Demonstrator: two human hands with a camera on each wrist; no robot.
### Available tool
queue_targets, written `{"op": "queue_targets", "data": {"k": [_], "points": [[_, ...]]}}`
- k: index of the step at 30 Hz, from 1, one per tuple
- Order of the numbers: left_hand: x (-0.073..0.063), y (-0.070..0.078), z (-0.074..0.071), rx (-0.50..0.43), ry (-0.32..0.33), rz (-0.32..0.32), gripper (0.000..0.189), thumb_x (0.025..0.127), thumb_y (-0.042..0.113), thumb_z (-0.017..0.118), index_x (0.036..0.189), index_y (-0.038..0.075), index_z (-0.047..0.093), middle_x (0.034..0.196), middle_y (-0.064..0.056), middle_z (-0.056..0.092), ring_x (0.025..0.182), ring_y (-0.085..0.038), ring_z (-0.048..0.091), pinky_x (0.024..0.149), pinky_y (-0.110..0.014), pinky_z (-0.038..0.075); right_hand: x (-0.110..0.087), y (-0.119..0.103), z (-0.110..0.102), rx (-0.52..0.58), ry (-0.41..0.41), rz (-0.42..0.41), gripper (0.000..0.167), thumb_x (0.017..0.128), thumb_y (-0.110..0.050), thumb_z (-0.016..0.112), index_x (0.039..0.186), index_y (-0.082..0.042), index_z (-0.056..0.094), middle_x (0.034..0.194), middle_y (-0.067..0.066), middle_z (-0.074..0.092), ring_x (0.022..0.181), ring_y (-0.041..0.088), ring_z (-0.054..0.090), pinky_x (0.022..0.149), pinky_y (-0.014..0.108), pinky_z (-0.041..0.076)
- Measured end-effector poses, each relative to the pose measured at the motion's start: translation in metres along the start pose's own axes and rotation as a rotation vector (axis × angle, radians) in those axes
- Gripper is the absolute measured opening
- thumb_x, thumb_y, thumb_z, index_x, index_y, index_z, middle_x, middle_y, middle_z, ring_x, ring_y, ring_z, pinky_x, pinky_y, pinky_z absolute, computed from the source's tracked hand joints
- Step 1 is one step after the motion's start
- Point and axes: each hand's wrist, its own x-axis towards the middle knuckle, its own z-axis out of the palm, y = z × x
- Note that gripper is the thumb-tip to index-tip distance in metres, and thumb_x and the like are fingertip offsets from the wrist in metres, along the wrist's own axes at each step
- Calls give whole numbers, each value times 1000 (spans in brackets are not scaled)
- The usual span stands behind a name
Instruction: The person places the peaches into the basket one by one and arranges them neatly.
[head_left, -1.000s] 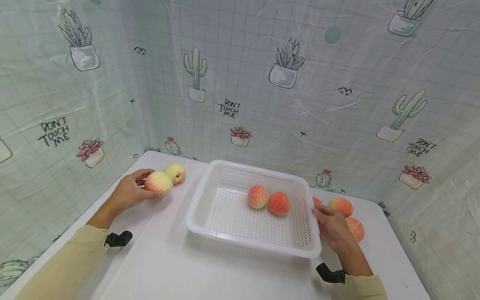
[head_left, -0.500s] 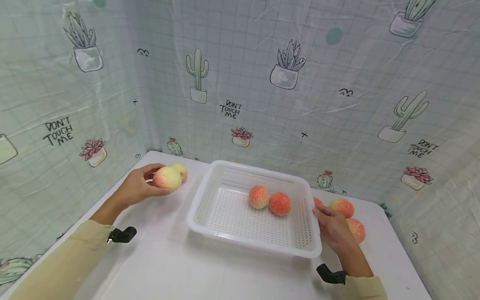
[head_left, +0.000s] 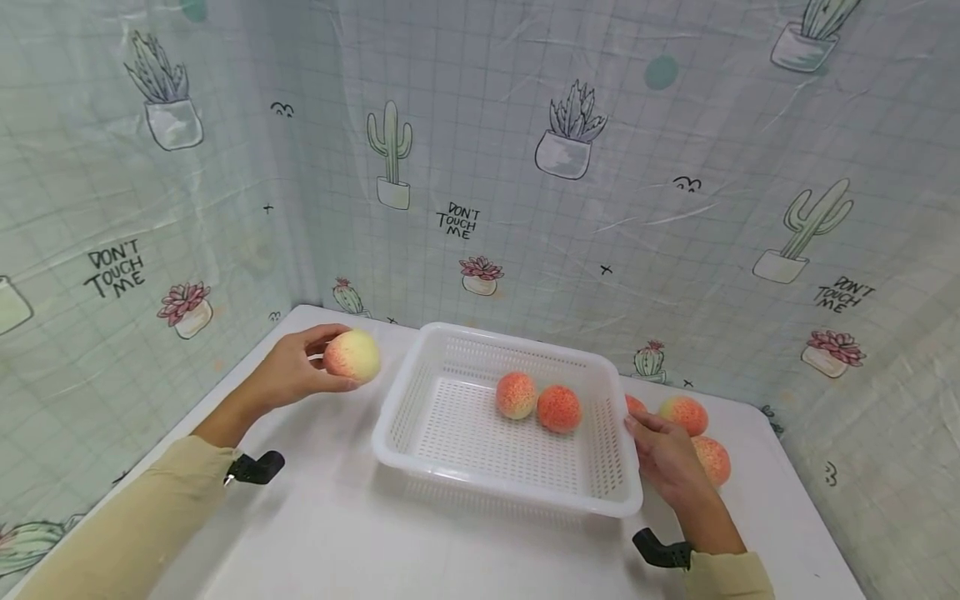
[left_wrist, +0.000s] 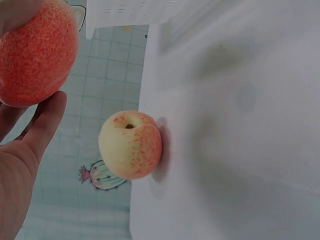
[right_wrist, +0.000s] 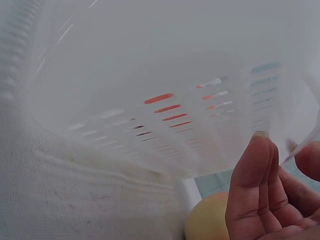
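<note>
My left hand (head_left: 288,373) grips a yellow and red peach (head_left: 354,356) between thumb and fingers, left of the white plastic basket (head_left: 480,492). From the left wrist, the held peach (left_wrist: 40,55) shows its red side, clear of the table. Another peach (left_wrist: 131,145) rests on the table beyond it; in the head view the held one hides it. My right hand (head_left: 667,458) pinches the basket's right rim, thumb on top and fingers (right_wrist: 252,185) underneath. Inside the basket lie two peaches, one paler (head_left: 516,395) and one redder (head_left: 559,409).
To the right of the basket, by my right hand, lie more peaches: one at the back (head_left: 684,414), one nearer (head_left: 712,460), and one partly hidden by the rim (head_left: 634,403). A cactus-print curtain (head_left: 510,200) encloses the white table (head_left: 337,517) at the back and sides.
My left hand has moved right with its peach, toward the basket, covering the other left-hand peach in the head view. My right hand and the basket have stayed in place.
</note>
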Motion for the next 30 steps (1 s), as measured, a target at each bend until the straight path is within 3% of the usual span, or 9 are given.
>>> {"op": "queue_targets", "data": {"k": [11, 19, 30], "points": [[10, 15, 4, -10, -36, 31, 88, 74, 31, 95, 149, 12, 53, 144, -14, 60, 127, -37, 61, 101, -50, 58, 1, 3, -1, 0, 19, 5, 63, 102, -35, 68, 157, -15, 45, 133, -9, 69, 112, 13, 70, 99, 30, 60], [17, 23, 9, 13, -47, 37, 92, 73, 32, 96, 151, 12, 51, 146, -14, 59, 129, -37, 59, 105, -54, 56, 3, 3, -1, -1, 18, 4, 63, 103, -32, 66, 158, -13, 44, 132, -9, 68, 112, 13, 69, 99, 29, 60], [26, 37, 18, -16, -94, 99, 84, 73, 27, 96, 146, 12, 57, 136, -13, 65, 122, -33, 62, 101, -49, 58, 2, 2, -1, 13, 26, 14, 62, 102, -34, 68, 157, -14, 46, 134, -8, 68, 113, 14, 69, 100, 32, 60]]}}
